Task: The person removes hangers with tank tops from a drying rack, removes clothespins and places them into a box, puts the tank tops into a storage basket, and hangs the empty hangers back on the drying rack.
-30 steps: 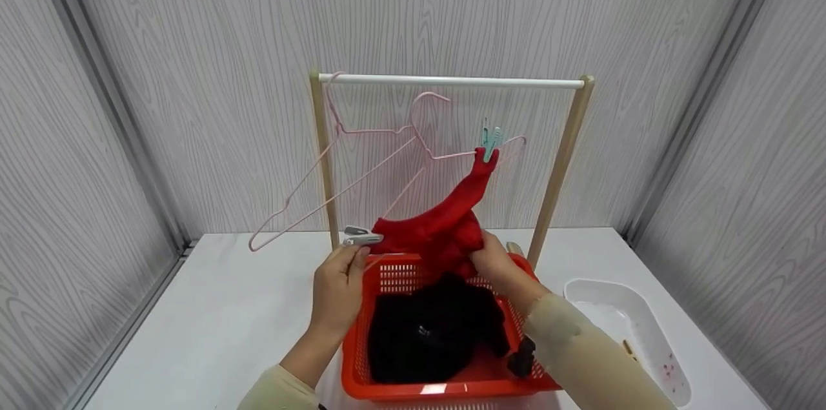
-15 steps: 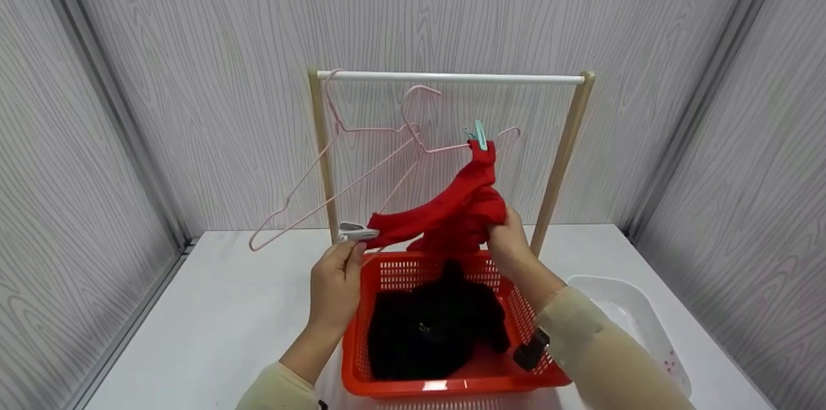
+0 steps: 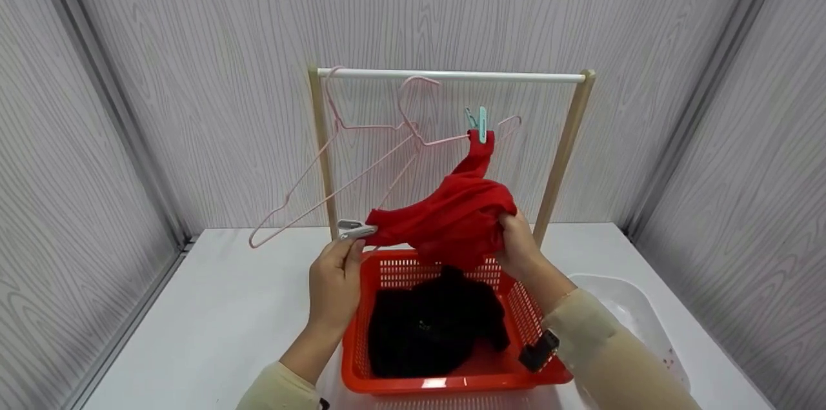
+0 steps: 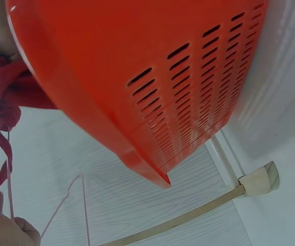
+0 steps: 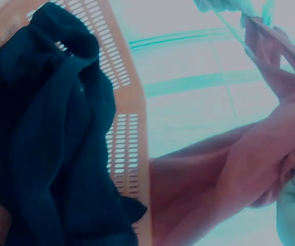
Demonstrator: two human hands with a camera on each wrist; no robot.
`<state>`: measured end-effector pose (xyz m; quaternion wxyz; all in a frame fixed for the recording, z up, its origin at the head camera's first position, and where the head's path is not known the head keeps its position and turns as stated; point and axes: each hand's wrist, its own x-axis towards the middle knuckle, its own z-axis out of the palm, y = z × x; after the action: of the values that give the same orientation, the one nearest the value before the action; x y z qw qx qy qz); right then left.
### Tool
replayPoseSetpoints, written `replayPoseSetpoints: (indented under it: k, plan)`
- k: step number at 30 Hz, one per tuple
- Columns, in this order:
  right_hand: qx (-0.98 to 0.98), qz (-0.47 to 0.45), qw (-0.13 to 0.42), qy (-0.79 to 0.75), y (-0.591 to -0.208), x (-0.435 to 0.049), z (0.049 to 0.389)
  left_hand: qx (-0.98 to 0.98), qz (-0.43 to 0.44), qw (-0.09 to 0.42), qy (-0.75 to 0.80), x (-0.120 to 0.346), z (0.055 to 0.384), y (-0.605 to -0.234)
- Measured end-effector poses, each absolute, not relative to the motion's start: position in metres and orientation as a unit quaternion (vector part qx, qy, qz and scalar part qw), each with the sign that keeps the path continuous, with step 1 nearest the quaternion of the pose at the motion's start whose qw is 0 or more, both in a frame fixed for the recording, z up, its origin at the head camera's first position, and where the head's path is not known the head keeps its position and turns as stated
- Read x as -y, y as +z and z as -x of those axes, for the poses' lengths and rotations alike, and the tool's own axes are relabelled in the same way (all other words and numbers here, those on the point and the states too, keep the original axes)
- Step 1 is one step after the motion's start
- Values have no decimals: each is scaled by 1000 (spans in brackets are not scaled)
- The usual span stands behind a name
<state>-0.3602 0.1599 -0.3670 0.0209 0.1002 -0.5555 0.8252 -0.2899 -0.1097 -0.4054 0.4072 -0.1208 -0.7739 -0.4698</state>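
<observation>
My left hand (image 3: 334, 287) pinches the left end of a pink wire hanger (image 3: 445, 141), just below a grey clothespin (image 3: 357, 230). That clothespin clips one strap of a red tank top (image 3: 458, 223) to the hanger. A mint-green clothespin (image 3: 483, 124) fastens the other strap near the hanger's right end. Bunched fabric at the top's right side is gripped by my right hand (image 3: 521, 248). In the right wrist view the red tank top (image 5: 229, 169) stretches beside the basket. The left wrist view shows the thin wire running into my left hand (image 4: 8, 228).
Below the hands stands a red plastic basket (image 3: 452, 385) with a black garment (image 3: 432, 326) in it. Behind is a drying rack (image 3: 503, 76) with a white bar and wooden posts; another pink hanger (image 3: 374, 128) hangs at its left. A white tray (image 3: 619, 294) lies at right.
My right hand has moved right and slightly up, drawing the red fabric out into a wider spread. The held hanger has risen a little. My left hand has barely moved.
</observation>
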Motion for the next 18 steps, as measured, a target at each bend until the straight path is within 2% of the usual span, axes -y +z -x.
replayPoseSetpoints:
  k: [5,10,13,18]
  plan:
    - [613,-110,-85,777,-386,-160,362,773,120,409,-470,113,290,-406]
    - [683,-170,-205,680,-401,-162,363,774,119,418,-460,115,290,-407]
    - [759,-210,-236,569,-404,-166,361,774,119,420,-458,116,289,-408]
    - [869,-260,-244,344,-403,-172,359,773,126,418,-460,117,289,-412]
